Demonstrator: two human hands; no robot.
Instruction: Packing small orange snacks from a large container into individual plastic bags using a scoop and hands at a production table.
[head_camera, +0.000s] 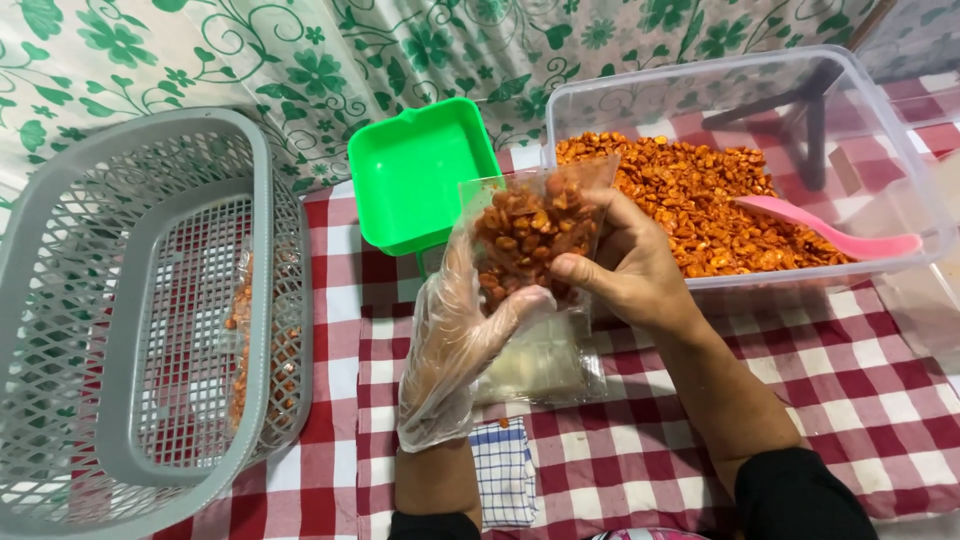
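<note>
Centre of the frame: small clear bag (530, 235) of orange-red coated nuts, held above the red-checked tabletop (850, 400). Left hand (455, 335), in a loose plastic glove, cups the bag from below, fingers curled round it. Right hand (630, 265), bare, pinches the bag's side between thumb and fingers. Bag looks about full, top open, not sealed. Stack of empty bags (545, 365) lies under the hands. Right of frame: clear tub (900, 180) holds plenty of nuts, pink scoop (830, 232) resting in it. Left: grey basket (150, 310) with a few filled bags behind its mesh. Green tray (420, 170) empty.
</note>
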